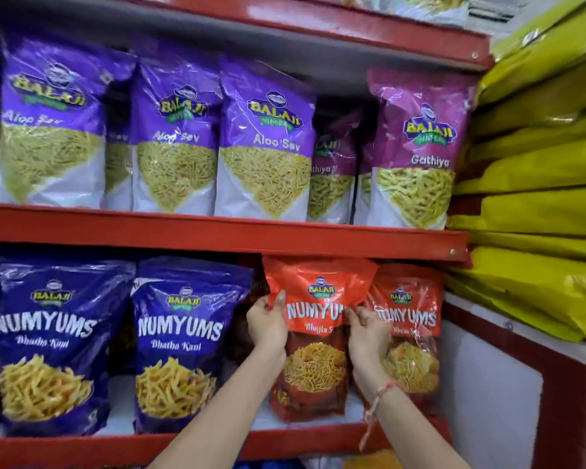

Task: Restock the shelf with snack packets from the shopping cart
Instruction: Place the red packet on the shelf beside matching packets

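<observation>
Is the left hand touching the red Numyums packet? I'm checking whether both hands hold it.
Touching. The head view shows the left hand gripping the left edge of the red Numyums packet, fingers overlapping it.

Head camera faces the red shelf (217,233) close up (angled slightly upward)

glossy plastic red packet (313,333), painted metal shelf (217,231)

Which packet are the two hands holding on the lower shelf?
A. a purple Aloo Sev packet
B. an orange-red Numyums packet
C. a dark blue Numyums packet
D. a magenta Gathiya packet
B: the left hand and right hand grip the sides of the orange-red Numyums packet.
</observation>
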A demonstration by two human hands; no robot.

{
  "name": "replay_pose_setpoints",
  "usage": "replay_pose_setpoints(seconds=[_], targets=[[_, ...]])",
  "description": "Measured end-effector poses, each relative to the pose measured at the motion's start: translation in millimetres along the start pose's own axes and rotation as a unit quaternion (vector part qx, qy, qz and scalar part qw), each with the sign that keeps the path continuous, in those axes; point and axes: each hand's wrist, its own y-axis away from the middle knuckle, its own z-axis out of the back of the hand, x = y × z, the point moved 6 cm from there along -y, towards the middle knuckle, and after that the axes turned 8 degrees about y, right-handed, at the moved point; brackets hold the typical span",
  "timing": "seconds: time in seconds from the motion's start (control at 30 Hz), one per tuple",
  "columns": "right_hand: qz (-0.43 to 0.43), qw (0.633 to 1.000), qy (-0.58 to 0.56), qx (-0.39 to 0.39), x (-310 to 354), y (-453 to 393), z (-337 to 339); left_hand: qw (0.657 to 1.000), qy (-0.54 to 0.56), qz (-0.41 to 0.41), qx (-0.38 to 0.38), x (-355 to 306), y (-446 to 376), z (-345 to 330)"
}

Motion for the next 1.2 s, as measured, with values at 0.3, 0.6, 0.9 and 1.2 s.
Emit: replay_pose_setpoints(seconds=[0.3, 0.6, 0.9, 1.2], targets=[[-0.038, 0.999, -0.036, 0.012, -29, -28, -59, 0.999, -0.036, 0.003, -0.037, 27, -61, 8], [-0.063, 0.992, -0.048, 0.103, -59, -20, -74, 0.995, -0.096, -0.040, -0.013, 40, -57, 30], [-0.184, 0.949, -0.024, 0.256, -126, 11, -74, 0.967, -0.242, 0.064, 0.056, 74, -15, 63], [-0.125, 0.948, 0.054, 0.286, -79, 54, -21, 0.946, -0.304, 0.011, 0.109, 41, 41, 80]])
